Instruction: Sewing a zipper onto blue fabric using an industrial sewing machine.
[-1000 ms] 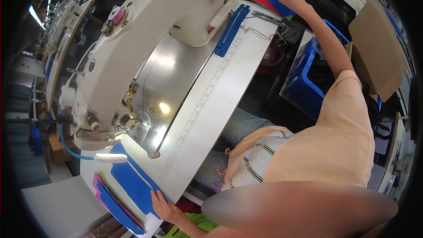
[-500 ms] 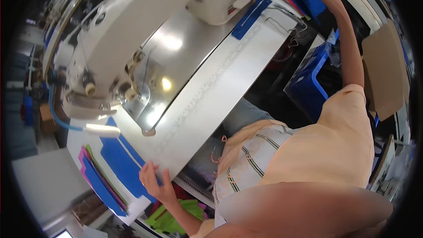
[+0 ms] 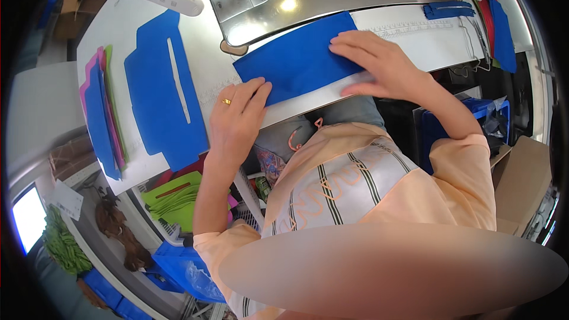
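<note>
White sewing table [image 3: 118, 29], 1 plain blue fabric panel [image 3: 299, 56] flat by front edge.
L hand [image 3: 237, 115] at its left corner, fingers bent, can't tell if gripping; R hand [image 3: 385, 65] half-open, fingers on right end, prob. to keep it flat; 1 slotted blue fabric piece [image 3: 150, 86] lies left, prob. for easy reach.

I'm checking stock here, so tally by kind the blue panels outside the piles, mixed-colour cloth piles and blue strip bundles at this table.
Blue panels: 2 (plain panel, slotted panel)
Mixed-colour cloth piles: 2 (left pile, right pile)
Blue strip bundle: 1
Total: 5
</note>
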Demonstrator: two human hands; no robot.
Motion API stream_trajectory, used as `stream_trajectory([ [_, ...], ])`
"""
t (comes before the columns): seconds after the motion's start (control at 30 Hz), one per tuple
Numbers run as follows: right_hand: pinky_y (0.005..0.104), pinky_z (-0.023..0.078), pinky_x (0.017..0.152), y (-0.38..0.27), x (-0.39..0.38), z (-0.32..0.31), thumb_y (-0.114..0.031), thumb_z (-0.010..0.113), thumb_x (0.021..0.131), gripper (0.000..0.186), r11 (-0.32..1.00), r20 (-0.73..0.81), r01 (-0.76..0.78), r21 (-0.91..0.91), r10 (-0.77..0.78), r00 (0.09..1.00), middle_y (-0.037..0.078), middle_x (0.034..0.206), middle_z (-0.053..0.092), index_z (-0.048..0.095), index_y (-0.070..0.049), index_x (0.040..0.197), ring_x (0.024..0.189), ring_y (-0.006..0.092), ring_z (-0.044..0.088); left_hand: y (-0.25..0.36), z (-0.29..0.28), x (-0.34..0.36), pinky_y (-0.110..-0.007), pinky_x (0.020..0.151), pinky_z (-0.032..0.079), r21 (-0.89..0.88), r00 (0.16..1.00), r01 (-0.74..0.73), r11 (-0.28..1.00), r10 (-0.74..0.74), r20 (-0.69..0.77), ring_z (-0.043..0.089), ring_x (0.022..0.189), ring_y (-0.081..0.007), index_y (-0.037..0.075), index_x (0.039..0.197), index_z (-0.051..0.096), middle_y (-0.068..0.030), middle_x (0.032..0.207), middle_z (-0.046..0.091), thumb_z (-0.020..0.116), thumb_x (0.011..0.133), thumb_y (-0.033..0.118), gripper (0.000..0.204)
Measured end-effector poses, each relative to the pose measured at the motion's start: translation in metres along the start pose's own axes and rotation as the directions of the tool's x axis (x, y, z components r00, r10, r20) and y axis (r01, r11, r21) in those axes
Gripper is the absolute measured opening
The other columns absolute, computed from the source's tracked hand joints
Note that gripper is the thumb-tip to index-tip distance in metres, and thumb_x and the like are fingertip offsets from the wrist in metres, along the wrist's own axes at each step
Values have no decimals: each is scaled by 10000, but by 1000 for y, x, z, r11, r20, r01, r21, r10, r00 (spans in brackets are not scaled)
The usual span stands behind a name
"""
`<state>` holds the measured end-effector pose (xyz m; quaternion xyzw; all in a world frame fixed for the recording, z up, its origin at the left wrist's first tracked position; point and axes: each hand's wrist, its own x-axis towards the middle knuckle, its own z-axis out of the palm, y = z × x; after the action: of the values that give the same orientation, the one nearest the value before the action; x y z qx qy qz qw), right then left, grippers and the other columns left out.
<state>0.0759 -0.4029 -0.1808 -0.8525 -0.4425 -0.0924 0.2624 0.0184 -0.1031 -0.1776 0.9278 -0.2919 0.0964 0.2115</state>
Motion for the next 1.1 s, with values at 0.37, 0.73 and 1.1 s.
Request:
stream_trajectory([
  [0.37,294,493,655,-2,-13,0,-19,689,796,102,968,-96,-180,173,199,975,70,1052,660,659,-17,894,843,222,603,-7,-9,-2,-250,726,457,-509,934,340,791,-347,85,603,850,-158,-36,1004,679,-79,989,657,655,826,-16,181],
  [0.73,246,454,574,-10,-9,6,-19,694,789,91,910,-113,-353,220,383,917,49,1058,644,634,-33,857,856,179,605,9,-7,7,-283,730,459,-475,843,502,723,-532,80,566,820,-140,56,985,716,-51,912,618,669,792,-35,219],
  [1.1,458,288,1113,-77,22,58,-428,667,815,749,999,158,-43,14,40,987,160,1436,428,412,-20,1389,1362,294,365,23,4,-26,-612,1098,-56,219,994,75,973,-89,55,486,1286,-254,121,1155,682,30,1263,622,706,829,290,367],
])
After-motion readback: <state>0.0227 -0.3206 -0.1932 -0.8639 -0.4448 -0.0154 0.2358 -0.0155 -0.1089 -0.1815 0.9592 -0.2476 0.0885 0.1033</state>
